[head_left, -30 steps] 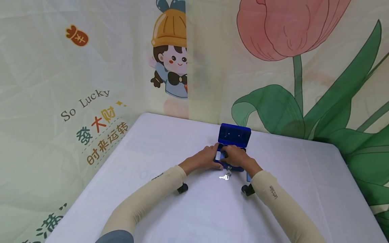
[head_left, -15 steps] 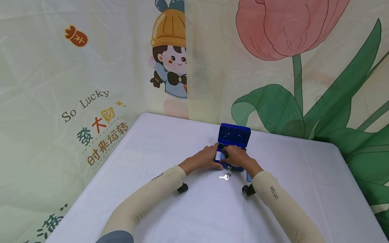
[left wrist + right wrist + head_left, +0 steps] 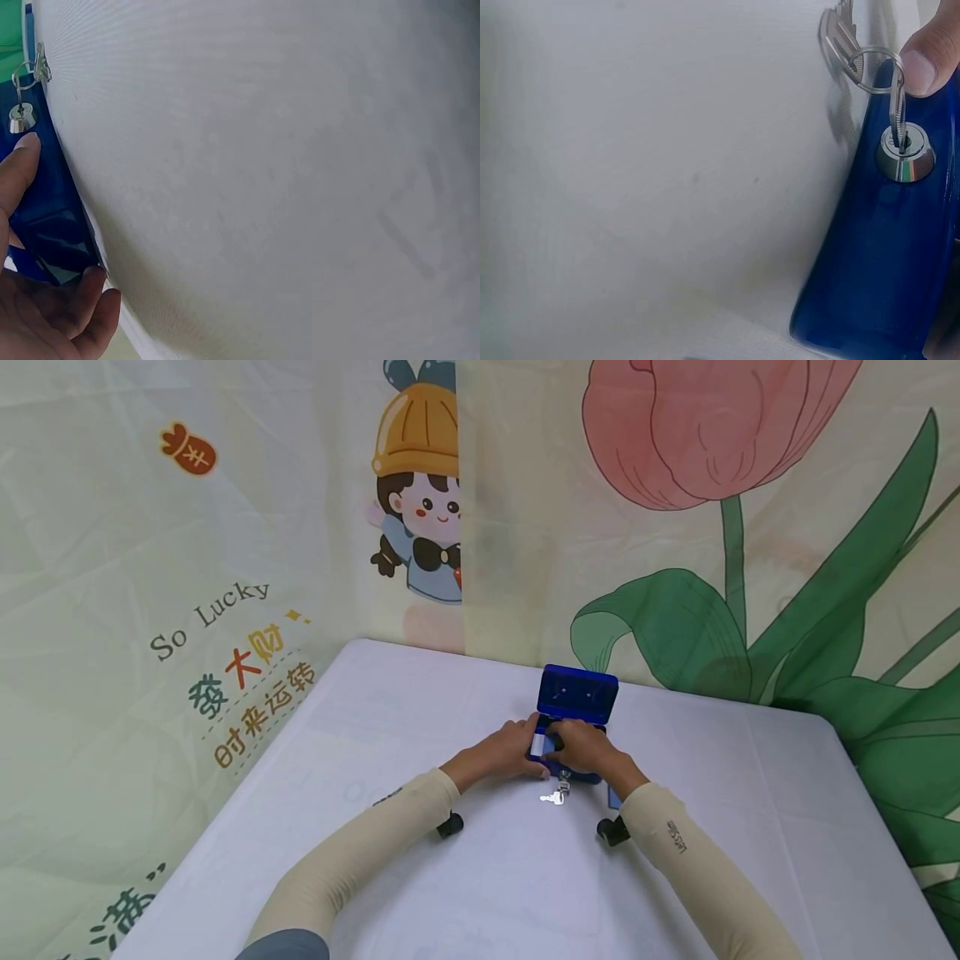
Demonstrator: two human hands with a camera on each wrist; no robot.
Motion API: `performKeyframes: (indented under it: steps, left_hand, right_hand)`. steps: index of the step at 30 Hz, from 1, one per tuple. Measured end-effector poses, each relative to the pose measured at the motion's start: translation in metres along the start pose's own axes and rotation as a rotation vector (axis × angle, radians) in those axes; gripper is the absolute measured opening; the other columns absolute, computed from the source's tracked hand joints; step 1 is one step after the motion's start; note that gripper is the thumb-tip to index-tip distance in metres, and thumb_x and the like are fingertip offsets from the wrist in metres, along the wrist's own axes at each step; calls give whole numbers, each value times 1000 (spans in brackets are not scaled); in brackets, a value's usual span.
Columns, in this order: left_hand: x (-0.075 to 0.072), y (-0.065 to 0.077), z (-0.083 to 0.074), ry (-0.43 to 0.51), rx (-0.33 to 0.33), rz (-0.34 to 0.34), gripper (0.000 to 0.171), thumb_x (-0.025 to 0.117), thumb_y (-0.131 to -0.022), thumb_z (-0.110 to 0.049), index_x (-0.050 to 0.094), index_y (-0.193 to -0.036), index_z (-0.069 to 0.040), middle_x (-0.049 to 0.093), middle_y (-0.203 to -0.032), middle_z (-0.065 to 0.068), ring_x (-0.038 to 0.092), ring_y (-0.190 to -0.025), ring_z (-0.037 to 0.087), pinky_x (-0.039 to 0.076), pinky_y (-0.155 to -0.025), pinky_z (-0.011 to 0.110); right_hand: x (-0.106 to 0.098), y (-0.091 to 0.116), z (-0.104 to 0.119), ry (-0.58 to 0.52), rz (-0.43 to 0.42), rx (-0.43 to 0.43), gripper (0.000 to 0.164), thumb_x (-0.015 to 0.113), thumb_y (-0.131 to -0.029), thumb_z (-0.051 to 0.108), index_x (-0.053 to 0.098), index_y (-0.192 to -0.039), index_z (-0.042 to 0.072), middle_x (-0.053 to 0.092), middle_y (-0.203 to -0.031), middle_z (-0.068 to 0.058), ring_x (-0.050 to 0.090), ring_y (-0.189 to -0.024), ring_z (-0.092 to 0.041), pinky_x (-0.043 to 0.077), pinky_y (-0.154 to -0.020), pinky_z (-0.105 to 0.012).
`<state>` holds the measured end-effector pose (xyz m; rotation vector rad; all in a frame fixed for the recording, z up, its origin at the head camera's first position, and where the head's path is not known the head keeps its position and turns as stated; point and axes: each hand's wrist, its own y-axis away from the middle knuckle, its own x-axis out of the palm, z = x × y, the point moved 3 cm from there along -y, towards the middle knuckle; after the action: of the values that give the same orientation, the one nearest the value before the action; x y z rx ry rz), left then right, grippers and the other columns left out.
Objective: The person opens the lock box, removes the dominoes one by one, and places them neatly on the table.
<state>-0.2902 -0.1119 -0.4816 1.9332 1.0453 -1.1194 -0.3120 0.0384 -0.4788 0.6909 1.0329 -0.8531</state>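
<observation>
A blue cash box (image 3: 577, 778) stands on the table with its lid (image 3: 577, 693) raised. My left hand (image 3: 512, 749) grips the box's left end, its thumb on the front wall beside the lock (image 3: 22, 118). A key sits in that lock, and more keys (image 3: 555, 797) hang from its ring. Over the open box, my right hand (image 3: 583, 745) reaches down with bent fingers. Inside, beside those fingertips, lies a light-blue piece with a white patch (image 3: 537, 744). Whether the right fingers pinch anything is hidden.
A flat light-blue item (image 3: 614, 798) lies on the white table (image 3: 480, 893), right of the box and partly behind the right wrist. Printed cloth (image 3: 517, 527) hangs behind the table's far edge. Black wrist cameras (image 3: 450, 825) sit below both forearms.
</observation>
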Motion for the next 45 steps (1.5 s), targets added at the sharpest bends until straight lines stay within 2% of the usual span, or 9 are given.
performKeyframes:
  steps: [15, 30, 45]
  left_hand:
    - [3, -3, 3, -5, -5, 3, 111, 75, -85, -54, 11, -161, -5, 44, -153, 20, 45, -139, 34, 40, -114, 45]
    - [1, 0, 1, 26, -9, 4, 109, 76, -86, -51, 10, -161, -6, 43, -154, 20, 44, -140, 33, 38, -115, 45]
    - [2, 9, 0, 15, 4, 15, 109, 76, -86, -52, 11, -161, -8, 45, -153, 18, 46, -138, 31, 39, -114, 45]
  right_hand:
    - [-3, 2, 0, 9, 11, 12, 52, 80, -87, 30, 65, -131, 7, 68, -129, -12, 64, -120, -32, 48, -105, -52]
    - [-4, 4, -2, 15, 3, -6, 51, 80, -87, 31, 66, -129, 6, 70, -126, -13, 67, -112, -30, 49, -103, -50]
    - [-4, 16, 6, 18, -2, 27, 50, 79, -88, 30, 65, -129, 6, 69, -126, -14, 68, -110, -30, 50, -101, -50]
